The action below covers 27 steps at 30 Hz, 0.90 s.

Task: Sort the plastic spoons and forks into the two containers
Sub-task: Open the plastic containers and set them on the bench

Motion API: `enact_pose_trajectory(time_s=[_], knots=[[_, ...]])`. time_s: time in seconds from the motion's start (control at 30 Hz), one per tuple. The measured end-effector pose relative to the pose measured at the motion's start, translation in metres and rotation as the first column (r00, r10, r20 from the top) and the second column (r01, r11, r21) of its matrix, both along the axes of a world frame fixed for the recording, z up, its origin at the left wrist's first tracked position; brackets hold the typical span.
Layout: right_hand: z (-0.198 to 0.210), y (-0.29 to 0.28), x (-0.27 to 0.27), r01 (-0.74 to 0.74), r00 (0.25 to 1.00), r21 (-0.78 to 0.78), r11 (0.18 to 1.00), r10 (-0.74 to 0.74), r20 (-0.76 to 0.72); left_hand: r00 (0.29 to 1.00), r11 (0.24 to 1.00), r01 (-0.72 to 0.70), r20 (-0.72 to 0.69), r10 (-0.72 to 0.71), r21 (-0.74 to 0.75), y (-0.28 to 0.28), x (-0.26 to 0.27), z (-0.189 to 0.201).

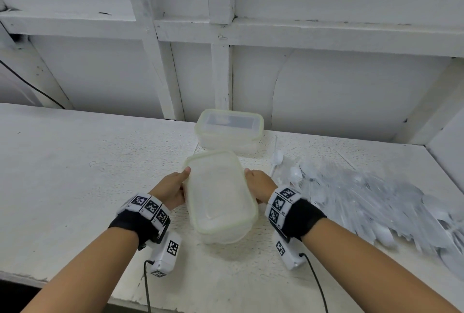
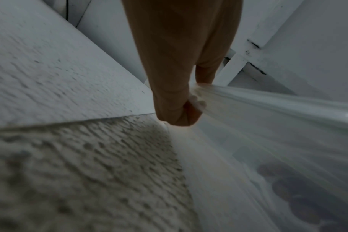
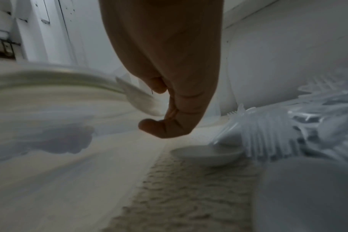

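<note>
setup step: left hand (image 1: 173, 188) and right hand (image 1: 259, 184) clamp opposite sides of lidded translucent rectangular plastic container (image 1: 221, 197) on white textured table (image 1: 88, 157); second lidded container (image 1: 229, 128) behind, heap of clear plastic spoons and forks (image 1: 376, 207) right. next: probably lid off, no sorting yet

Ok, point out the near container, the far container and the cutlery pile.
near container (image 1: 221, 197), head view, middle of its lid.
far container (image 1: 229, 121), head view, top of its lid.
cutlery pile (image 1: 364, 202), head view, centre of the heap.

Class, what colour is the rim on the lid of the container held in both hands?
Pale yellow-green, around the held container's lid; clearest in the head view.
</note>
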State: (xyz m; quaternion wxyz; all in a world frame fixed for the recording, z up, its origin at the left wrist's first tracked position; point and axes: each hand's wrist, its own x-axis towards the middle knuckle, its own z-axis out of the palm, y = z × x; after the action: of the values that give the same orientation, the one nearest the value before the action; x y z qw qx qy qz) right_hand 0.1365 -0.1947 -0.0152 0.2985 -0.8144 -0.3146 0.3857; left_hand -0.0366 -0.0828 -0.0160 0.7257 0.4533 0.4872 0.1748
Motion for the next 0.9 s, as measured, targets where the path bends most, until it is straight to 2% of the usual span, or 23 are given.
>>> enact_pose_trajectory(time_s=[0.13, 0.3, 0.43, 0.53, 0.63, 0.7, 0.83, 0.9], knots=[[-0.005, 0.006, -0.005, 0.020, 0.999, -0.007, 1.000, -0.020, 0.042, 0.999, 0.999, 0.008, -0.050, -0.007, 0.034, -0.001, 0.000, 0.003], [-0.008, 0.006, -0.007, 0.049, 0.997, -0.004, 0.999, -0.048, 0.065, 0.984, 0.985, 0.061, -0.178, -0.032, 0.161, 0.004, -0.002, 0.003], [-0.010, 0.008, -0.006, 0.092, 0.988, 0.024, 0.995, -0.094, 0.125, 0.982, 0.985, 0.051, -0.189, -0.019, 0.165, 0.003, -0.003, 0.003], [-0.012, 0.010, -0.006, 0.064, 0.982, -0.005, 0.998, -0.062, 0.181, 0.974, 0.985, 0.068, -0.224, -0.031, 0.159, 0.003, -0.003, 0.006], [-0.006, 0.006, -0.003, -0.050, 0.945, -0.105, 0.993, 0.081, 0.318, 0.937, 0.965, 0.135, -0.345, -0.052, 0.223, 0.007, -0.005, 0.013], [0.007, 0.000, -0.003, -0.150, 0.885, -0.125, 0.981, 0.189, 0.425, 0.932, 0.950, 0.161, -0.358, -0.058, 0.266, 0.008, -0.005, 0.023], [0.049, -0.022, -0.024, -0.432, 0.765, 0.004, 0.902, 0.364, 0.532, 0.974, 0.959, 0.098, -0.223, -0.038, 0.267, 0.008, 0.002, 0.050], [0.067, -0.034, -0.041, -0.529, 0.700, -0.021, 0.848, 0.451, 0.553, 0.988, 0.954, 0.092, -0.149, -0.051, 0.285, 0.007, 0.011, 0.065]])
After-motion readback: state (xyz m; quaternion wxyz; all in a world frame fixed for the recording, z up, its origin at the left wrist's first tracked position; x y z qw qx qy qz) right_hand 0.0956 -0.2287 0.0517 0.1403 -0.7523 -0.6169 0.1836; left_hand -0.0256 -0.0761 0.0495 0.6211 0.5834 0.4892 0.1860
